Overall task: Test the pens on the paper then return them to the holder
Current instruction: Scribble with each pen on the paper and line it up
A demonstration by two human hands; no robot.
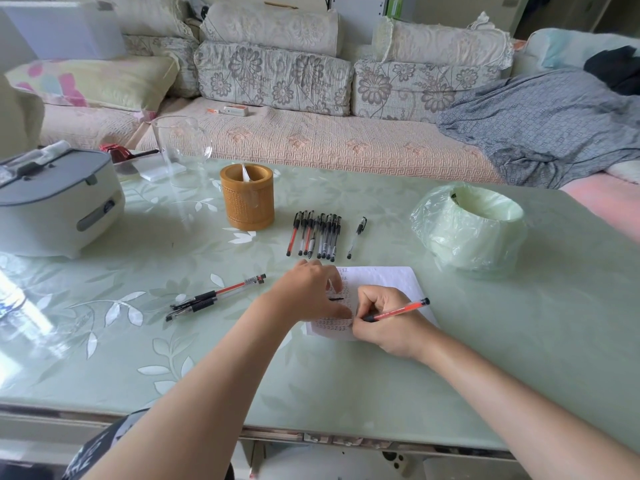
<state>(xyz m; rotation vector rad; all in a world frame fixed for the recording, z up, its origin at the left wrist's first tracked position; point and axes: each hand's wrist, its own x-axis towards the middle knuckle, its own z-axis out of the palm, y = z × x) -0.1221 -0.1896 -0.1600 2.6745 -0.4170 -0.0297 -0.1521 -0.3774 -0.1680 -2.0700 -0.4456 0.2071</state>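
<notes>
right hand [384, 322] clamped on red pen [398, 309], tip on paper [391, 277], middle of surface [207, 358] | left hand [308, 289] flat, pinning paper | holder [247, 199] toward far edge | risk: palm may smear fresh ink; paper may slip if pinning eases

A table [346, 386] with a pale green leaf-patterned top fills the lower frame, daylight glaring at its left. Across the top runs a sofa [311, 140] with floral cushions [273, 77]; a grey blanket [540, 133] drapes its right end.
</notes>
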